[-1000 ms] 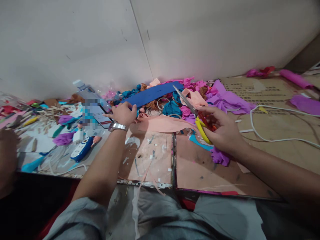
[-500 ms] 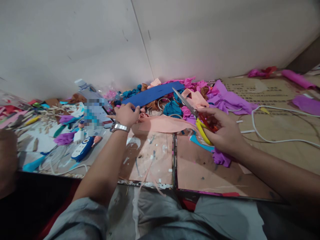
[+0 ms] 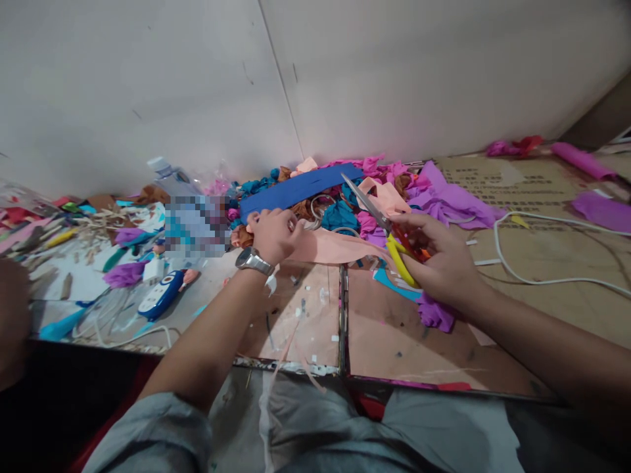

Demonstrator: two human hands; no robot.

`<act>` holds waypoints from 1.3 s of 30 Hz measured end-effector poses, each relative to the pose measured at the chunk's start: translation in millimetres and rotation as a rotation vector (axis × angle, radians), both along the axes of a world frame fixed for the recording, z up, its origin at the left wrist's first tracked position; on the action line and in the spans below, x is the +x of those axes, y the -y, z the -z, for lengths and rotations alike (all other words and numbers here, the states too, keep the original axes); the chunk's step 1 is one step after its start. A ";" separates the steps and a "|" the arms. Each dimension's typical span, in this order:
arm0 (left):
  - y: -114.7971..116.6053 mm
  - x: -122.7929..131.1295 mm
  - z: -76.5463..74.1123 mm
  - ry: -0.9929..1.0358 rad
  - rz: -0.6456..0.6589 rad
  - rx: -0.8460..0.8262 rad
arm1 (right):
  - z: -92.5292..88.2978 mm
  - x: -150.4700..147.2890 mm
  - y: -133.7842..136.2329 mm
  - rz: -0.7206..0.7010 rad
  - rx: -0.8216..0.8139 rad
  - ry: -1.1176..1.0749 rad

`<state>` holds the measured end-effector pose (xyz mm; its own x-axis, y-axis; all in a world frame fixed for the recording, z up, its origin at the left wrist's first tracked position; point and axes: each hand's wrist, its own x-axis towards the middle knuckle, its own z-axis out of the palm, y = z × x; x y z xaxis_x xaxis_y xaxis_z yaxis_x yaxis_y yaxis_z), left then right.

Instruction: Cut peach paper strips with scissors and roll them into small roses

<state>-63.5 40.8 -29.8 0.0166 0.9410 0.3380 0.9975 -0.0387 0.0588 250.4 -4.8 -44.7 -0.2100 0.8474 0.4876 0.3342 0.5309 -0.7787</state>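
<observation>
My right hand (image 3: pixel 436 253) is closed around the yellow and red handles of the scissors (image 3: pixel 400 257), whose blades point up and left. The peach paper strip (image 3: pixel 335 246) lies on the table between my hands, its right end beside the scissors. On its left end rests my left hand (image 3: pixel 276 233), fingers bent and pressed together; whatever they hold is hidden. Just behind that hand a flat blue piece (image 3: pixel 305 187) lies across crumpled teal, pink and brown scraps. Thin peach strips (image 3: pixel 290 351) hang over the front edge.
A bottle (image 3: pixel 170 177), a blue and white device (image 3: pixel 162 295) and wooden bits (image 3: pixel 116 220) are at the left. A white cable (image 3: pixel 497 246) loops over cardboard (image 3: pixel 522 187) at the right. Another person's arm (image 3: pixel 14 322) shows at the left edge.
My left hand has moved right onto the peach strip, and its fingers have curled in. My right hand with the scissors has hardly moved.
</observation>
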 end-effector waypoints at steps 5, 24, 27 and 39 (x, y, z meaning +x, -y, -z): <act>2.9 11.8 8.6 0.166 0.439 -0.213 | -1.8 0.5 0.5 0.008 0.017 0.026; 0.2 14.0 18.1 0.127 0.629 -0.205 | -2.0 2.3 -4.4 0.041 0.002 -0.044; -1.6 7.0 13.2 0.052 0.397 -0.101 | -1.5 3.0 -7.3 0.043 0.001 -0.074; 7.4 10.3 -2.7 0.051 0.211 0.015 | 0.1 0.9 -11.9 0.029 -0.189 -0.166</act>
